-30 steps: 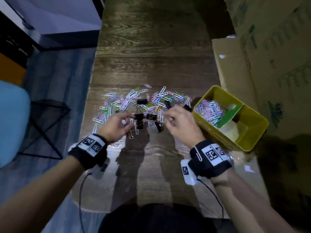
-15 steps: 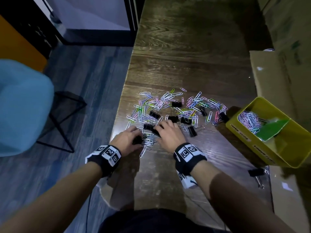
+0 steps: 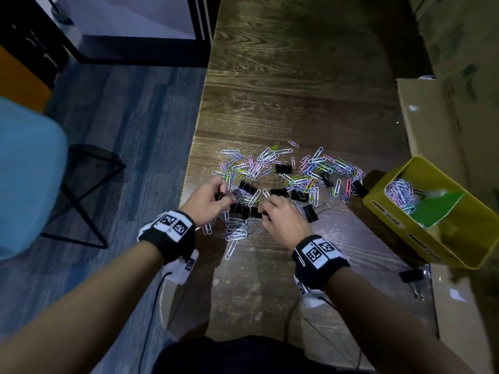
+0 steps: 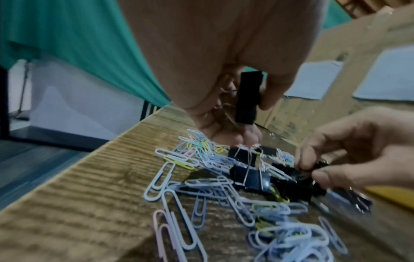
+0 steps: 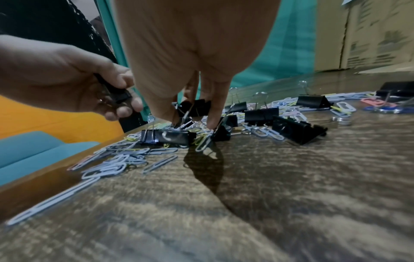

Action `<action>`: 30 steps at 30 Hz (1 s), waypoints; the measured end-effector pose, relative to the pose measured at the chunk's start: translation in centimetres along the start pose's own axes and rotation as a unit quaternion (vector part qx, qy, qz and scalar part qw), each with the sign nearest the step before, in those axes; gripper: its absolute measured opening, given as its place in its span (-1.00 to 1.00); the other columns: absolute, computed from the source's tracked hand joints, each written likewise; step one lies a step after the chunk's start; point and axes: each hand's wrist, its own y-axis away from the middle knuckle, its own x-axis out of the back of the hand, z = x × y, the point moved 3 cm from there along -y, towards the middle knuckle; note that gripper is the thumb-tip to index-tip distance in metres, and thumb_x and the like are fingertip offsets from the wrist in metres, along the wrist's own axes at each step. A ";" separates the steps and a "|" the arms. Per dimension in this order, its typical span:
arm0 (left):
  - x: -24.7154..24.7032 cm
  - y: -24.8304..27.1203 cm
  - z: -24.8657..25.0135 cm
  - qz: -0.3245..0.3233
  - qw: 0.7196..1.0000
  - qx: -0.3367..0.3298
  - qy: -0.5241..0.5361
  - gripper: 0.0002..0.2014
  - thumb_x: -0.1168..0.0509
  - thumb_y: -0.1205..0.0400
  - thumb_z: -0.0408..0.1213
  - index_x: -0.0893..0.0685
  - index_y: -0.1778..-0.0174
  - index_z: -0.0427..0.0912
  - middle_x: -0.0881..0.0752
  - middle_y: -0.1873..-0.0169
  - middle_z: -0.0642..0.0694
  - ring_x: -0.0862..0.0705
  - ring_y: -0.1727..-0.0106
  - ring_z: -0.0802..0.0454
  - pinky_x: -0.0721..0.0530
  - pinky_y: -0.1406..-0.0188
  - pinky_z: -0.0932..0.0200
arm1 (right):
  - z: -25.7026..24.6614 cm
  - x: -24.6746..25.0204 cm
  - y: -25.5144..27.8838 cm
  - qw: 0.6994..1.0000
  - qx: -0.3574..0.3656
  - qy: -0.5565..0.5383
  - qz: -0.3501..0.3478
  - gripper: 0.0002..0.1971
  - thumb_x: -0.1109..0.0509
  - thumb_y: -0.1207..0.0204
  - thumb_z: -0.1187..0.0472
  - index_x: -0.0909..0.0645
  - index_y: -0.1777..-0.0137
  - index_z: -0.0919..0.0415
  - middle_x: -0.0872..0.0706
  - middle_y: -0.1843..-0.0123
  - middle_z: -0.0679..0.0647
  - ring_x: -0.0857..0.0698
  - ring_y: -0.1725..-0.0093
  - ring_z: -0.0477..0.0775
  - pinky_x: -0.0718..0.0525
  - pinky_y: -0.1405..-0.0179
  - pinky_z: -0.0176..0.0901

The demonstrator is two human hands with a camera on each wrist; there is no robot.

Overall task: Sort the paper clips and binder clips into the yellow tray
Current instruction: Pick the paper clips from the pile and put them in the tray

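One black binder clip pinched in left hand; right hand fingertips closing on another in the pile on the table. Gathering binder clips, seemingly. Next: carry them right to yellow tray, away from its paper clips.

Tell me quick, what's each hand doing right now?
Left hand: holding a black binder clip, lifted off the table.
Right hand: fingers down in the pile, pinching at another binder clip; whether it grips it cannot be told.

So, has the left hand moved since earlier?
Yes: the left hand has pulled away from the long paper clip nearest the person, farther up the table.
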 end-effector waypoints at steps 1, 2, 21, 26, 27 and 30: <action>-0.4 -0.3 0.3 -0.006 0.998 -0.004 -0.056 -0.73 -0.28 -0.56 -0.32 -0.32 0.19 0.10 -0.77 0.16 -0.09 -0.76 0.13 -0.12 -0.71 0.04 -0.17 | 0.1 -0.1 0.0 1.000 -0.005 0.011 -0.008 -0.70 -0.23 -0.59 0.30 -0.56 -0.30 0.22 -0.60 -0.22 0.15 -0.54 -0.22 0.14 -0.62 -0.12 0.03; -0.9 -0.6 0.3 -0.013 0.993 -0.002 -0.115 -0.74 -0.28 -0.56 -0.29 -0.32 0.09 0.13 -0.76 0.16 -0.11 -0.73 0.24 -0.14 -0.71 0.13 -0.15 | 0.1 -0.2 0.1 0.999 -0.009 0.024 -0.021 -0.66 -0.25 -0.60 0.28 -0.52 -0.37 0.20 -0.58 -0.25 0.16 -0.52 -0.24 0.14 -0.63 -0.12 0.01; -10.9 3.0 0.8 -0.027 0.913 -0.259 -0.314 -0.85 -0.38 -0.52 -0.17 -0.62 0.09 -0.14 -0.66 0.09 -0.12 -0.63 0.06 -0.13 -0.62 0.09 0.05 | 5.4 3.1 5.7 0.977 -0.135 -0.065 0.149 -0.67 -0.46 -0.51 0.19 -0.65 -0.23 0.31 -0.57 -0.19 0.23 -0.53 -0.23 0.21 -0.56 -0.26 0.01; -17.3 2.8 1.7 -0.132 0.877 -0.224 -0.403 -0.72 -0.18 -0.63 -0.07 -0.52 -0.20 -0.09 -0.63 -0.16 -0.06 -0.52 -0.23 -0.08 -0.39 -0.16 -0.03 | 10.8 2.0 8.3 0.951 -0.264 -0.049 0.156 -0.70 -0.48 -0.47 0.26 -0.66 -0.15 0.41 -0.56 -0.16 0.36 -0.54 -0.18 0.34 -0.50 -0.20 0.02; -17.8 2.4 2.0 -0.148 0.880 -0.208 -0.400 -0.69 -0.16 -0.65 -0.07 -0.48 -0.27 -0.09 -0.61 -0.22 -0.07 -0.49 -0.28 -0.08 -0.36 -0.20 -0.03 | 11.5 1.3 8.7 0.949 -0.278 -0.044 0.144 -0.70 -0.47 -0.47 0.26 -0.66 -0.15 0.42 -0.55 -0.15 0.37 -0.54 -0.18 0.35 -0.50 -0.21 0.02; -18.4 1.5 2.6 -0.188 0.885 -0.209 -0.372 -0.53 -0.22 -0.61 0.00 -0.38 -0.43 -0.04 -0.54 -0.32 -0.08 -0.44 -0.35 -0.08 -0.40 -0.34 -0.04 | 12.6 0.3 9.3 0.944 -0.302 -0.049 0.126 -0.67 -0.43 -0.49 0.28 -0.62 -0.23 0.38 -0.53 -0.20 0.37 -0.50 -0.24 0.34 -0.47 -0.30 0.05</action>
